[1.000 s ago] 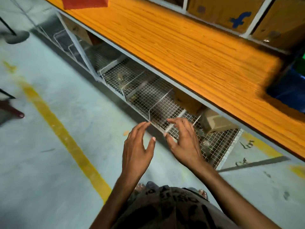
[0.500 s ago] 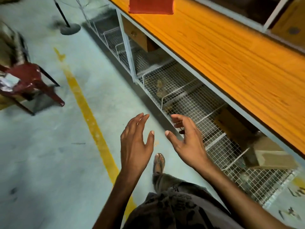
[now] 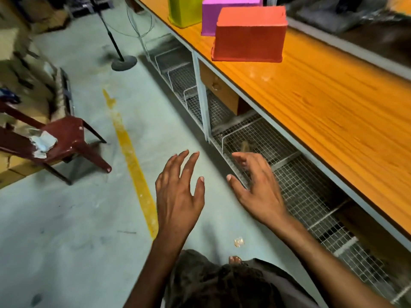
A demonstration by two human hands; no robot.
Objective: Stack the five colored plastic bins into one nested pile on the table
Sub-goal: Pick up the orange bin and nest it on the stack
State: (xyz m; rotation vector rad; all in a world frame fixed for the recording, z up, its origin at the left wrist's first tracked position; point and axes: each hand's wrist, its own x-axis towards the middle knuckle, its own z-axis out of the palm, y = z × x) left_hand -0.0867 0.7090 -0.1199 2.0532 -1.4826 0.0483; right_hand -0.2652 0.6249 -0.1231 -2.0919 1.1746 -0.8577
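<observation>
Three bins stand upside down in a row on the orange wooden table: a red bin nearest me, a magenta bin behind it, and a yellow-green bin farthest. My left hand and my right hand hover over the floor in front of me, fingers spread, holding nothing. Both are well short of the red bin and below the table edge. No other bins show in this view.
Wire mesh baskets line the shelf under the table, with a wooden drawer above them. A dark red plastic chair stands at the left. A fan stand is on the floor ahead, beside a yellow floor line.
The view has swung left along the table as I walk, bringing the red, magenta and yellow-green bins into sight. My hands stay open in front of me.
</observation>
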